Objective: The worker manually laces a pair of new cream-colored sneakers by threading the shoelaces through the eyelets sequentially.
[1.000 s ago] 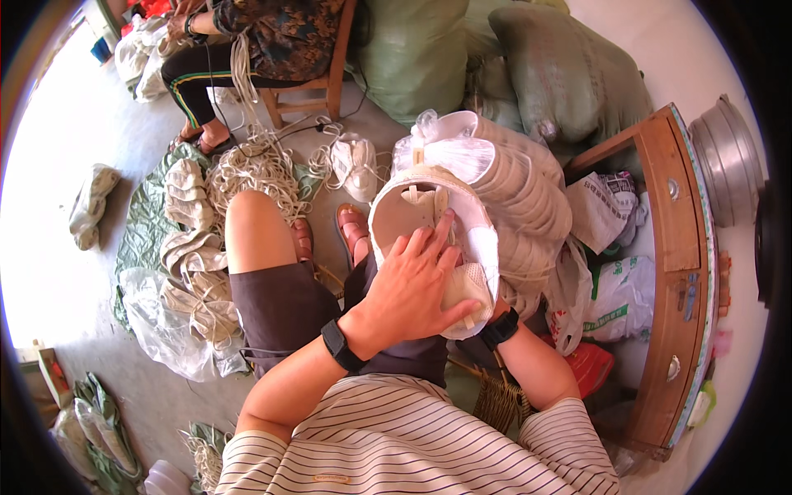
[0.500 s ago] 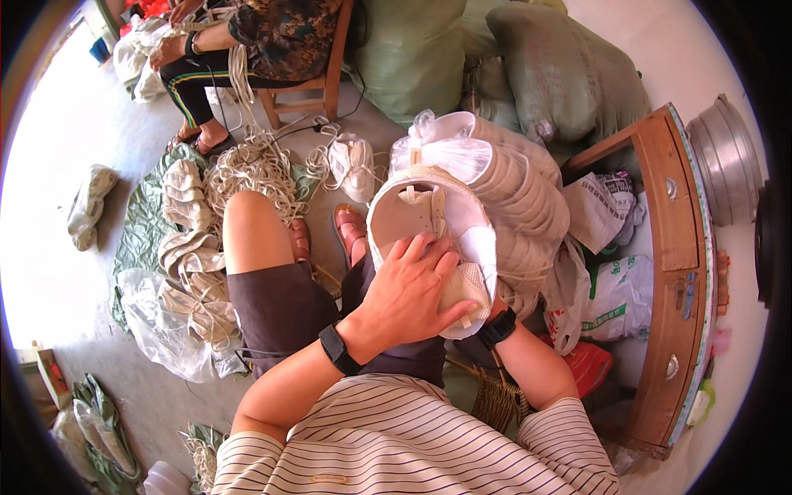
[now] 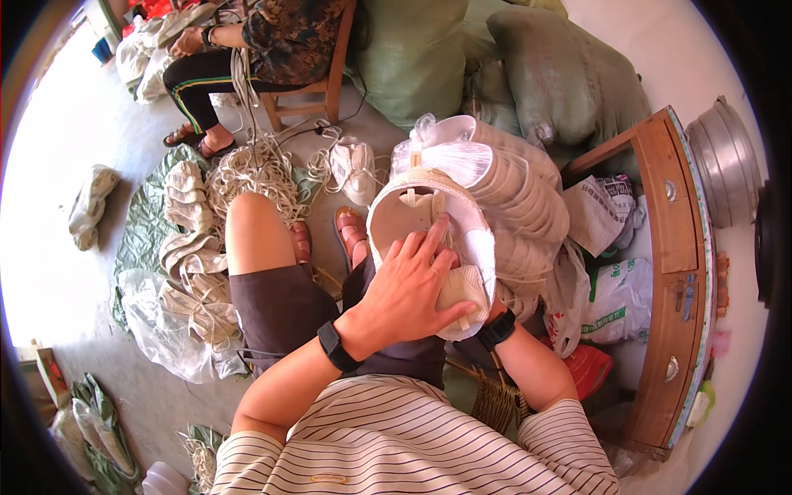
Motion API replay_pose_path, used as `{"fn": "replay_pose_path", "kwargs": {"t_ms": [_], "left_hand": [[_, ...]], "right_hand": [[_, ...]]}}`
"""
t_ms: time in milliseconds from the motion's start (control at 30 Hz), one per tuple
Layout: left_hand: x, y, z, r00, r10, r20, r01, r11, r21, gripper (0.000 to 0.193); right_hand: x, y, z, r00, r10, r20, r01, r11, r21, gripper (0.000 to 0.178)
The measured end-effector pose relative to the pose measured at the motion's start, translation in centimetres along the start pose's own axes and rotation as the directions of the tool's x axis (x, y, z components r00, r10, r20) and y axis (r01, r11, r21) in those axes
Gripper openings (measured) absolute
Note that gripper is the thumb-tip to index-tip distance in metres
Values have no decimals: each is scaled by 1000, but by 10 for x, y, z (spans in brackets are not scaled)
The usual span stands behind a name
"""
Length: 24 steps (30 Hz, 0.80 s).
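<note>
A white shoe upper (image 3: 386, 216), with its wide opening turned toward me, is held in front of my lap. My left hand (image 3: 400, 289) lies across it, fingers curled onto the eyelet edge and thumb on the pale mesh part (image 3: 464, 289). My index finger reaches up along the eyelets. Behind the upper, my right hand (image 3: 497, 308) supports it from the right; its fingers are mostly hidden. Just beyond is a large stack of similar white uppers (image 3: 524, 194), partly wrapped in clear plastic.
Tangled white laces (image 3: 256, 177) and bundled uppers (image 3: 188, 196) lie on green sheeting (image 3: 140, 223) to the left. A wooden drawer unit (image 3: 681, 231) stands at right. Large green sacks (image 3: 569, 74) fill the back. A co-worker (image 3: 285, 41) sits on a wooden chair (image 3: 334, 82) at far left.
My left index finger has stretched upward along the eyelets, and the fingers have shifted on the upper. The co-worker's hands and lower legs have moved slightly.
</note>
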State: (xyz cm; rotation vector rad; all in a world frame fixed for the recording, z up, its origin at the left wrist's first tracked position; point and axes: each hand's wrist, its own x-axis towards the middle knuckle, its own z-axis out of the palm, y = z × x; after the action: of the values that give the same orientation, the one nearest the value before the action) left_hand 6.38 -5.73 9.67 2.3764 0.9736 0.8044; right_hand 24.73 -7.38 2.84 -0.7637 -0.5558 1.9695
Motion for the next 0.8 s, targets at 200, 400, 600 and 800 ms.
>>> {"fn": "replay_pose_path", "kwargs": {"t_ms": [200, 400, 600, 800], "left_hand": [[7, -2, -8, 999, 15, 36, -15, 1000, 16, 65], [3, -4, -7, 999, 39, 12, -38, 998, -48, 58], [-2, -3, -7, 997, -57, -57, 44, 976, -215, 39], [-8, 12, -29, 972, -165, -169, 71, 887, -455, 30]], "right_hand": [[1, 2, -5, 996, 42, 82, -70, 925, 374, 64], [-1, 4, -7, 998, -10, 69, 1, 991, 135, 60], [-7, 6, -29, 998, -29, 54, 41, 972, -232, 61], [-4, 4, -22, 955, 6, 295, -83, 965, 250, 60]]}}
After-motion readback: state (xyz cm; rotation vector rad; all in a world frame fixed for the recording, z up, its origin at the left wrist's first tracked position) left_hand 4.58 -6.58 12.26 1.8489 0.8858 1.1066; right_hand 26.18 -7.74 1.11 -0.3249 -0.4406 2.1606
